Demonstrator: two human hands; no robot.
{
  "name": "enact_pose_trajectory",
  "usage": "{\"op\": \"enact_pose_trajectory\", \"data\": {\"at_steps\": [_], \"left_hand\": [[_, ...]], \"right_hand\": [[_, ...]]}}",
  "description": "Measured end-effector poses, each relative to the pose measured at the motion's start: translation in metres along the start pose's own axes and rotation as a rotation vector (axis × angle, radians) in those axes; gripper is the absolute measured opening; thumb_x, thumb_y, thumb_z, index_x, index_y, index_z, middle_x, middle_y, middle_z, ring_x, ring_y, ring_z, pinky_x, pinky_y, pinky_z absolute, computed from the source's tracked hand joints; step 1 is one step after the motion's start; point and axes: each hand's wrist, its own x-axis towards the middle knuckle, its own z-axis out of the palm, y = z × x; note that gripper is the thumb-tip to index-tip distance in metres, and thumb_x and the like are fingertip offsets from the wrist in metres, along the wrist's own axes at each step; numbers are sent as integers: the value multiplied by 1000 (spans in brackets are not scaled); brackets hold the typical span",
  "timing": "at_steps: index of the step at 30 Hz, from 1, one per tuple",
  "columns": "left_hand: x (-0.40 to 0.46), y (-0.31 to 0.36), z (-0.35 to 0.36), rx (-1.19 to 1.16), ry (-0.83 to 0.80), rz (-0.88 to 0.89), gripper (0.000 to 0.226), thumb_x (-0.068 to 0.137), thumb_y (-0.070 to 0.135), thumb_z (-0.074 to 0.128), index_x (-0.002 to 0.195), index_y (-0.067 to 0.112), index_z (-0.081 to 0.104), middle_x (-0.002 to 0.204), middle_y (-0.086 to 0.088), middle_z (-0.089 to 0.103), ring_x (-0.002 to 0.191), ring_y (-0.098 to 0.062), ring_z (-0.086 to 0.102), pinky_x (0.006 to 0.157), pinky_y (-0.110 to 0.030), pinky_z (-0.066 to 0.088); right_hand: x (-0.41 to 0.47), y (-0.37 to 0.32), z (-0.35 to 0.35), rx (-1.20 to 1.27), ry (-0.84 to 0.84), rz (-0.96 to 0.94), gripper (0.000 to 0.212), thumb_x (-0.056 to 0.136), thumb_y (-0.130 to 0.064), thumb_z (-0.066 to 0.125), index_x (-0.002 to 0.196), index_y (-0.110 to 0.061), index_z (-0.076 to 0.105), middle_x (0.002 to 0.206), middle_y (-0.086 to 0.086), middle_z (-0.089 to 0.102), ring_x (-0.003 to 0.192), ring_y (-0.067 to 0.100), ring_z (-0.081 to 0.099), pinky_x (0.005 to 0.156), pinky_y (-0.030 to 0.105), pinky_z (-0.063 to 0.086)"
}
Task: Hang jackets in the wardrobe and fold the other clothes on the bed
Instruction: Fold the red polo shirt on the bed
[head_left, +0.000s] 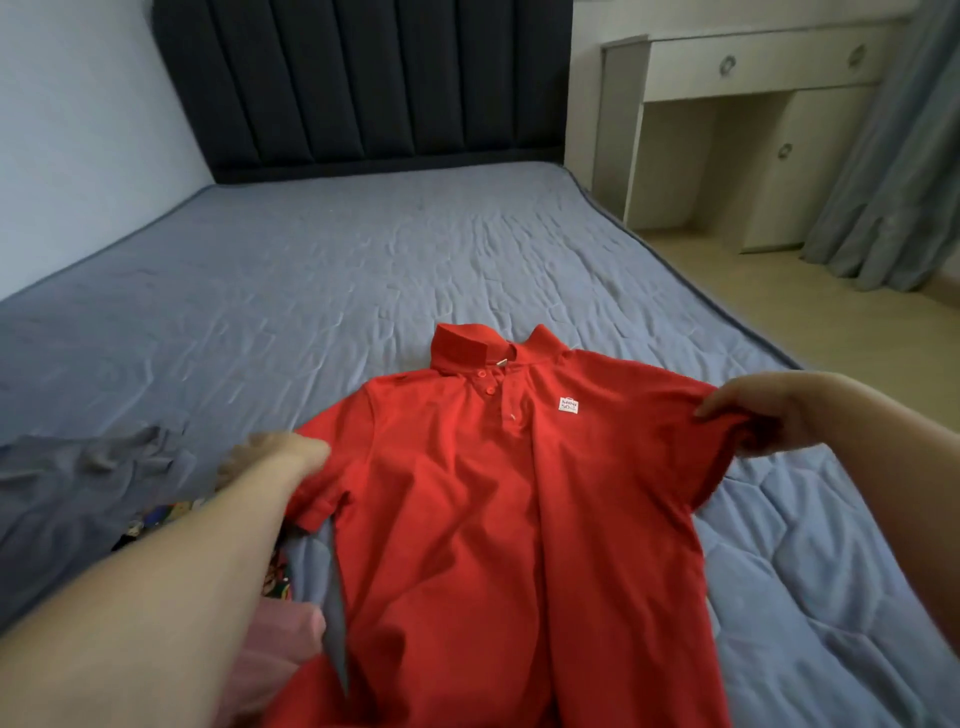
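You had a matt red cloth polo shirt (467, 493) on a quilted, wrinkled blue cloth mattress cover (311, 270); the padded headboard (363, 78) looked matt dark fabric.

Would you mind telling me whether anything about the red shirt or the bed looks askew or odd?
The red polo shirt's collar stands up instead of lying flat, and its body is creased. Both hands, left hand and right hand, grip the sleeves. Nothing looks damaged.
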Motion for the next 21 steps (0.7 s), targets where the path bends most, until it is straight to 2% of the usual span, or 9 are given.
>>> {"op": "enact_pose_trajectory", "data": {"at_steps": [3, 6, 10, 11, 12, 13, 16, 19, 21], "left_hand": [[-16, -5, 10, -215, 79, -31, 57, 81, 34, 59, 129, 3, 54, 135, -24, 49, 124, -43, 46, 106, -47, 36], [-25, 1, -3, -555, 156, 2, 42, 84, 9, 55, 123, -7, 49, 129, -31, 54, 118, -47, 53, 100, -48, 42], [-1, -11, 2, -772, -42, -57, 54, 58, 8, 73, 109, -7, 62, 111, -26, 67, 98, -37, 67, 89, -51, 55], [2, -13, 1, -728, -33, -34, 54, 57, 7, 73, 108, -9, 64, 110, -26, 67, 97, -36, 67, 88, -51, 55], [-2, -13, -6, -607, 22, 13, 50, 63, 6, 71, 110, -10, 63, 114, -28, 65, 101, -38, 66, 90, -49, 54], [-9, -11, -16, -475, 113, 74, 44, 73, 4, 66, 114, -10, 61, 119, -30, 62, 108, -41, 62, 94, -47, 52], [-23, 9, -39, -340, 342, 247, 38, 87, 1, 54, 124, -8, 51, 128, -32, 49, 113, -47, 56, 95, -50, 47], [-38, 47, -37, -469, 193, 232, 47, 86, 5, 60, 130, -4, 44, 136, -29, 36, 107, -43, 59, 89, -47, 51], [-44, 74, -25, -729, 0, 161, 58, 80, 10, 67, 131, 3, 42, 136, -21, 34, 89, -34, 62, 60, -40, 58]], "right_hand": [[22, 14, -8, 364, 327, -12, 8, 88, -6, 60, 95, -3, 59, 54, 9, 57, 53, 21, 52, 53, 31, 43], [27, 23, 10, 552, 199, 41, 19, 94, -24, 51, 92, -8, 60, 54, 12, 63, 62, 26, 59, 69, 36, 46], [12, 28, 34, 457, 214, 96, 11, 93, -4, 48, 84, -2, 55, 56, 14, 65, 50, 23, 63, 44, 27, 51], [9, 27, 36, 401, 287, 63, 10, 92, 0, 47, 95, 4, 56, 72, 19, 70, 62, 23, 70, 51, 30, 56], [10, 26, 33, 323, 396, 18, 22, 92, -1, 48, 111, 6, 55, 99, 24, 69, 88, 28, 70, 71, 35, 58], [8, 23, 29, 225, 521, -25, 32, 92, -6, 50, 122, 6, 50, 118, 27, 61, 107, 36, 63, 86, 41, 52], [-2, 4, 28, -130, 765, -132, 37, 89, -14, 54, 119, 7, 49, 123, 29, 53, 117, 43, 53, 93, 42, 44], [-7, -33, 60, -187, 649, -294, 19, 83, -14, 56, 95, 1, 53, 112, 23, 57, 106, 40, 58, 82, 37, 47], [0, -58, 89, -150, 501, -355, 26, 83, -24, 55, 99, -4, 55, 110, 19, 61, 102, 38, 61, 78, 34, 49]]}}
